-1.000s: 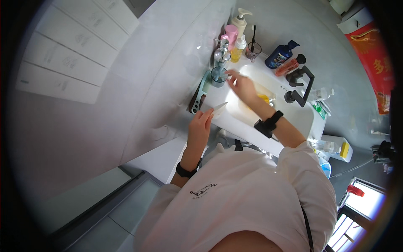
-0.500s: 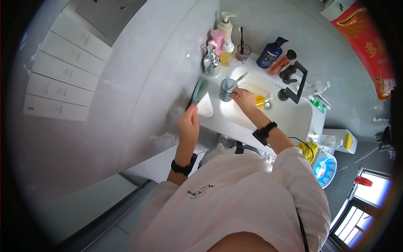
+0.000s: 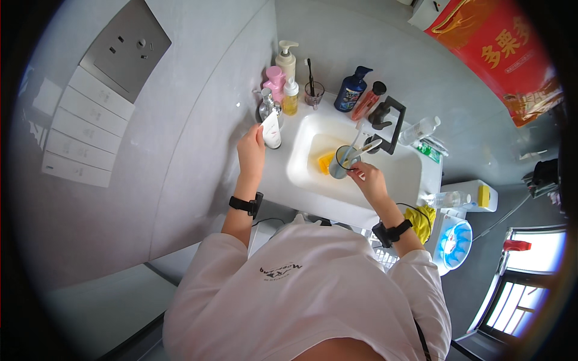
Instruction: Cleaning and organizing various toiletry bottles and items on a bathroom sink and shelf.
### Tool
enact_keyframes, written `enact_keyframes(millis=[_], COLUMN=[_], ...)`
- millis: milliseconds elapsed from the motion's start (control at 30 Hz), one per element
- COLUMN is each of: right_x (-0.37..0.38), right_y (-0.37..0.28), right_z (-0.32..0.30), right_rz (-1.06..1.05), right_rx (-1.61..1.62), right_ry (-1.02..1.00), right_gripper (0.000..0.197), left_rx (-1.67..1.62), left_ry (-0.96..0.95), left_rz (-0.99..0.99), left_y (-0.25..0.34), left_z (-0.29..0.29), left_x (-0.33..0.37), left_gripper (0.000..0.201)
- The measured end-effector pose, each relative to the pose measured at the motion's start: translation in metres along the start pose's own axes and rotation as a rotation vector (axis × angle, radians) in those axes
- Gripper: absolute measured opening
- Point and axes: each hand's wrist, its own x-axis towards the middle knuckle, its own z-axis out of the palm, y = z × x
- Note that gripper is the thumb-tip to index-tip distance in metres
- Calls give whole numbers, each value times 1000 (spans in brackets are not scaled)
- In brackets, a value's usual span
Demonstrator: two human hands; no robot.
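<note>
My right hand (image 3: 368, 179) pinches the rim of a grey-blue cup (image 3: 338, 171), which is tilted over the sink basin (image 3: 310, 135). A white-handled toothbrush (image 3: 368, 146) leans out of the cup, with another slim pale stick beside it. Behind the cup, a yellow-orange object (image 3: 325, 162) lies in the basin, partly hidden. My left hand (image 3: 251, 153) is closed on a white squeeze tube (image 3: 272, 131) with a dark cap pointing down. That tube is at the left end of the counter, just in front of silver-topped bottles (image 3: 266, 105).
Along the wall stand a cream pump bottle (image 3: 286, 62), a yellow foam bottle (image 3: 290, 99), a glass with a toothbrush (image 3: 313, 93), a blue pump bottle (image 3: 351, 90) and a red bottle (image 3: 368, 102). A black faucet (image 3: 394, 123) rises behind the basin. Clear bottles (image 3: 421, 130) lie at right.
The cup has moved right in my right hand, from the counter's left part to over the basin. My left hand has carried the white tube back toward the bottles. The view has shifted.
</note>
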Motion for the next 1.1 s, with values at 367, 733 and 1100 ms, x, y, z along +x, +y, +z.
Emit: enact_keyframes(millis=[367,733,1100], right_x=[37,122,80], right_y=[-60,-168,-150], right_z=[-82,-162,-38], right_rz=[-125,-481,-501], right_rx=[19,-77,136], right_ry=[50,221,-393], right_gripper=[19,20,20], left_rx=[-31,-48,-433], left_ry=[-12,39,-49], left_rz=[-35,-97,275], left_y=[-7,11,72], left_z=[7,-15,-53], left_x=[5,-19,-48], left_gripper=[18,47,88])
